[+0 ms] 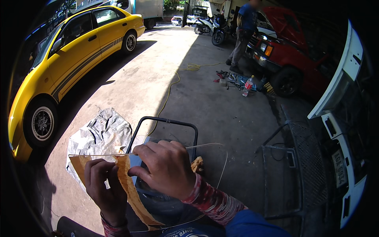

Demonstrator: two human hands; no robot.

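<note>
A thin panel with a pale edge and a torn tan layer (132, 189) on its face lies close in front of me. My right hand (164, 168) comes over its far edge, fingers bent and thumb on the near side, gripping it. To the left, my left hand (104, 185) has its fingers curled and pinched together at the torn layer just below that edge. The exact bit between those fingertips is hidden. Behind the panel stands a black tubular handle frame (169, 121). A crumpled tan scrap (197, 164) sits right of my right hand.
A crumpled silver sheet (104, 132) lies on the concrete. At left stands a yellow car (79, 51). A yellow cord (172, 83) crosses the floor toward scattered tools (237, 81) and a bottle (248, 86). A person (245, 31) stands by a red vehicle (284, 39); a metal frame (282, 166) is at right.
</note>
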